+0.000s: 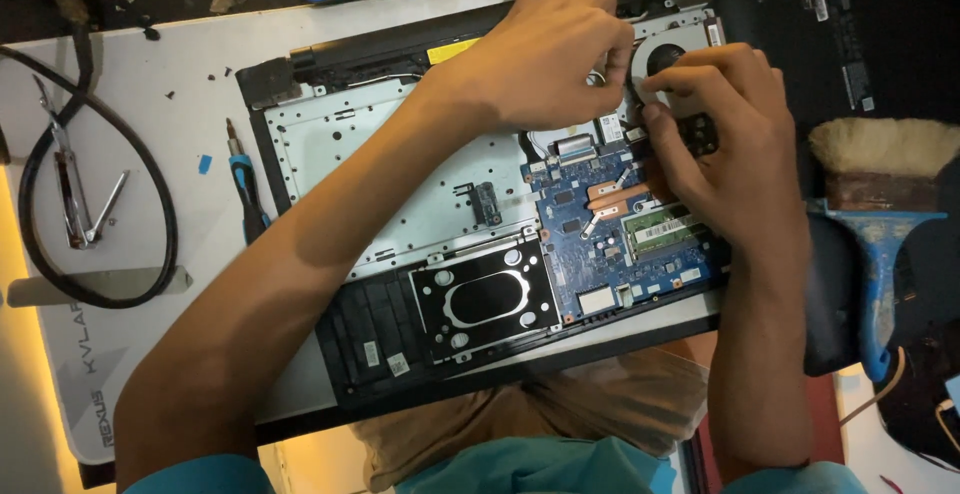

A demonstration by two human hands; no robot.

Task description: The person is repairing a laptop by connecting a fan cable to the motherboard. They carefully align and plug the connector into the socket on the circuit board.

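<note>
The opened laptop lies bottom-up in the middle of the white surface, its cover off so the blue mainboard on the right is exposed. Both hands crowd the far right corner by the cooling fan: the left hand has its fingers pinched together on something small there, too hidden to name, and the right hand presses down just beside the fan, probably steadying it. A blue-handled screwdriver sits left of the laptop within easy reach, and a brush waits on the right.
</note>
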